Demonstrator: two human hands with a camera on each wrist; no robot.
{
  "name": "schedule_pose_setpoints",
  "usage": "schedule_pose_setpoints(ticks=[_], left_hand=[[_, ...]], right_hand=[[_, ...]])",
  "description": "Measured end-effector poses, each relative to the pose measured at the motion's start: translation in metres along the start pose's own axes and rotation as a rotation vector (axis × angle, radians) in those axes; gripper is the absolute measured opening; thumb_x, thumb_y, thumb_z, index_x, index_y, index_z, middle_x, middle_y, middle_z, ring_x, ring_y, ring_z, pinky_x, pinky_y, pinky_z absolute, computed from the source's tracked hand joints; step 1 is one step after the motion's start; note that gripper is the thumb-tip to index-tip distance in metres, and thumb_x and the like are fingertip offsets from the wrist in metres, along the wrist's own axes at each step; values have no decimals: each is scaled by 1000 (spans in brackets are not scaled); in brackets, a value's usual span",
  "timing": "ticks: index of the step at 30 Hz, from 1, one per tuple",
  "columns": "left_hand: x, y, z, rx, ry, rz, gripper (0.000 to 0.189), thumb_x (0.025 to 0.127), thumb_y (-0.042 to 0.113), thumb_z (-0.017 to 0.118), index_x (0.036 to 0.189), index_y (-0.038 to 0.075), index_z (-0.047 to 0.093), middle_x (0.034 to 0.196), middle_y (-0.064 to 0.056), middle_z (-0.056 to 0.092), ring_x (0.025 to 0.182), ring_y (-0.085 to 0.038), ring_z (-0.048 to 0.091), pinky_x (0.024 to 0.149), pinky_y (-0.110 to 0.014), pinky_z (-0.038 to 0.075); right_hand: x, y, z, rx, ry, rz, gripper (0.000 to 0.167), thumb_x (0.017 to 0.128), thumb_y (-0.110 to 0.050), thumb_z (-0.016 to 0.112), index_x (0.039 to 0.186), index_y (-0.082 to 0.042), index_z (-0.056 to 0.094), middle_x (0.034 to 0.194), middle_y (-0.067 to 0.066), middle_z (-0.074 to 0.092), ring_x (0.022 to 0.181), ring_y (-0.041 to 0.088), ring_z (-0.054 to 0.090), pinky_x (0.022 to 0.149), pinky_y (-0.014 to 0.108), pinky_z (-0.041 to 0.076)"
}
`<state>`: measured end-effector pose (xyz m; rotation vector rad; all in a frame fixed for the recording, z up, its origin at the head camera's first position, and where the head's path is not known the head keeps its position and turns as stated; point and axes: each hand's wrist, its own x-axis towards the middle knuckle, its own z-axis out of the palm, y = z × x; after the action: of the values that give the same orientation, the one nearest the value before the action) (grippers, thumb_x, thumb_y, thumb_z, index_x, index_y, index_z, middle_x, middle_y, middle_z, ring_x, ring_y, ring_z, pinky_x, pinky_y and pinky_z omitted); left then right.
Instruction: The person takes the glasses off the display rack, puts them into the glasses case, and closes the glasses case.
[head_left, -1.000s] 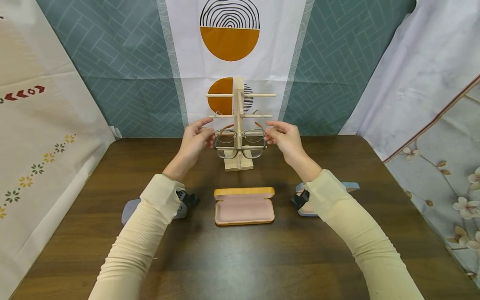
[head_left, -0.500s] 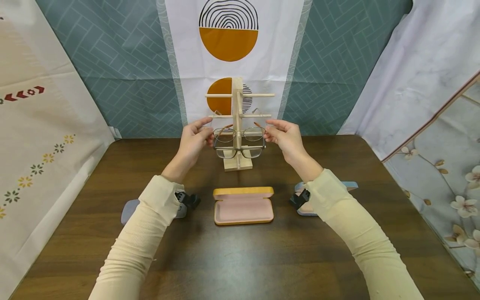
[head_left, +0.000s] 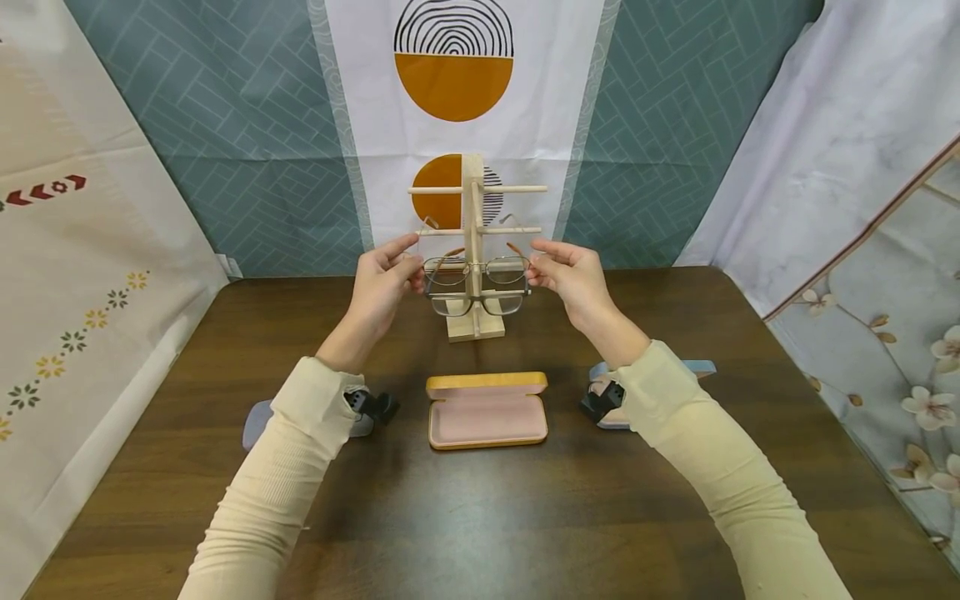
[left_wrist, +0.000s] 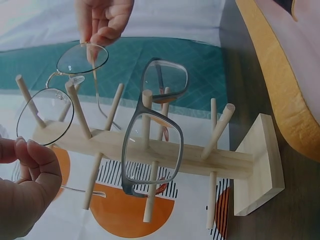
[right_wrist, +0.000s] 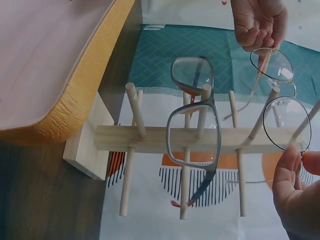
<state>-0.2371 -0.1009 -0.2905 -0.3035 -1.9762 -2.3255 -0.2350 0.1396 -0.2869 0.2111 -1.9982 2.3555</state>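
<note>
A pair of thin wire-rimmed glasses [head_left: 507, 268] is held in front of a wooden peg stand [head_left: 472, 171]. My left hand [head_left: 380, 282] pinches its left side between thumb and fingers. On the opposite side my right hand [head_left: 576, 277] pinches it the same way. In the left wrist view, its slim temples reach back among the upper pegs. Lower on the stand hangs a second pair of glasses with a thicker dark grey frame [left_wrist: 131, 131], resting over pegs, its temple tips reddish brown. Both hands also show in the right wrist view, the left hand [right_wrist: 261, 24] at the top.
A yellow glasses case [head_left: 487, 443] lies open before the stand, its lining pink. To the right, a light blue case [head_left: 699, 367] stands open, partly behind my sleeve. A grey-blue case [head_left: 257, 422] sits left, mostly covered by my forearm. Patterned cloths hang around the table [head_left: 465, 533].
My left hand and forearm have shifted very slightly left. Both hands keep their pinch on the wire-rimmed glasses, which stay nearly still before the stand.
</note>
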Motion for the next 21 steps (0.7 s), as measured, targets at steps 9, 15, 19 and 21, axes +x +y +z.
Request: schedule_pose_setpoints(ticks=[9, 15, 19, 21], left_hand=[[-7, 4, 0, -31, -11, 16, 43, 88, -8, 46, 131, -11, 39, 60, 1, 50, 55, -10, 47, 51, -19, 44], [-13, 6, -1, -45, -20, 25, 44, 88, -8, 46, 132, -11, 38, 59, 1, 50, 56, -11, 47, 53, -19, 44], [-17, 6, -1, -46, -22, 32, 44, 88, -7, 46, 131, -11, 38, 59, 1, 51, 56, -10, 47, 53, -19, 44], [-19, 5, 0, -52, -23, 36, 44, 88, -7, 47, 131, -11, 38, 59, 1, 51, 56, -10, 47, 54, -19, 44]], right_hand=[[-5, -4, 1, 5, -16, -9, 33, 88, 7, 52, 120, 16, 48, 74, 5, 61, 62, 11, 59, 62, 19, 51], [-11, -4, 2, -12, -12, -9, 33, 89, 6, 52, 121, 15, 49, 75, 5, 60, 63, 11, 60, 64, 20, 51], [-14, -4, 1, -3, -14, -12, 34, 88, 6, 52, 121, 15, 48, 76, 5, 61, 64, 11, 60, 64, 20, 51], [-16, -5, 1, 1, -15, -13, 34, 88, 6, 52, 121, 15, 48, 76, 6, 61, 64, 11, 60, 64, 20, 51]])
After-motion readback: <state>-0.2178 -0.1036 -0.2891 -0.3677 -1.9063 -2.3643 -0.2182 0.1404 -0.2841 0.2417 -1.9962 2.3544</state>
